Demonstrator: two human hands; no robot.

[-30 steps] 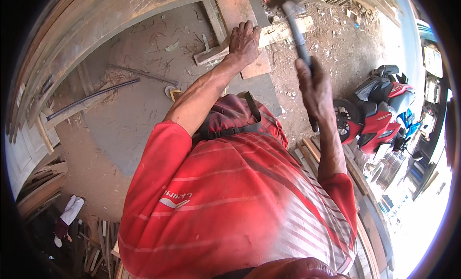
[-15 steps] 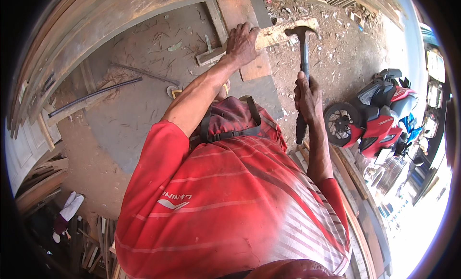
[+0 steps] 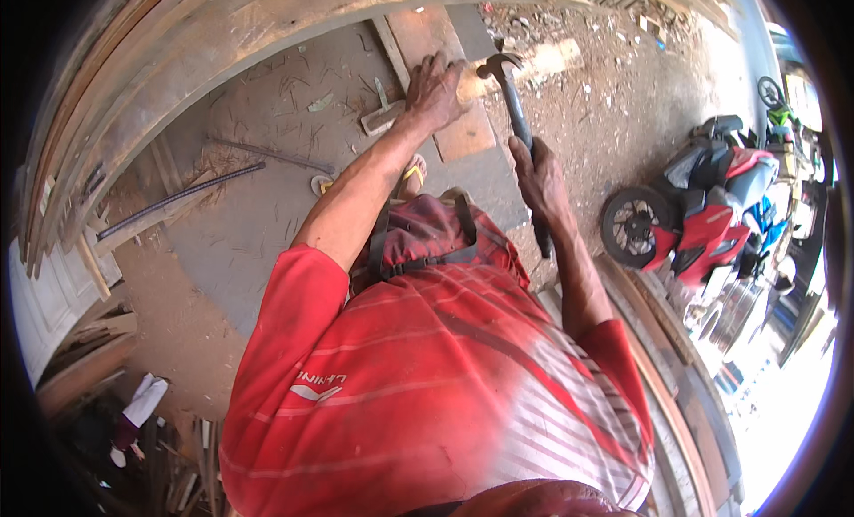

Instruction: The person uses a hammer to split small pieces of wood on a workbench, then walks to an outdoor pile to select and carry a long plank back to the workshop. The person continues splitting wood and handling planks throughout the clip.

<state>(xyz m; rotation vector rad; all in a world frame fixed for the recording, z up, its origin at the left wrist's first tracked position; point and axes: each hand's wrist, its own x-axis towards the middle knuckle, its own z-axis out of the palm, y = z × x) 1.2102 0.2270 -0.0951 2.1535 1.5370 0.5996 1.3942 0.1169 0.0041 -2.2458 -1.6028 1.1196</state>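
My left hand (image 3: 435,93) grips a pale, rough strip of wood (image 3: 553,60) with its fingers over the top. The strip lies across a wider brown board (image 3: 464,138) on the ground, and its far right end sticks out past the board. In my right hand (image 3: 541,175) is a claw hammer (image 3: 517,113), held by its dark handle. The hammer head is over the strip, a little to the right of my left fingers; whether it touches the wood I cannot tell.
Long curved planks (image 3: 267,29) span the far side and left. A dark ribbed rod (image 3: 182,197) lies at the left. To the right stands a red motorcycle (image 3: 707,216), with more boards (image 3: 663,375) beside me at the lower right. My sandalled foot (image 3: 412,175) is near the board.
The hammer has moved left along the strip, from near its right end to close by my left hand. My left hand still grips the wood.
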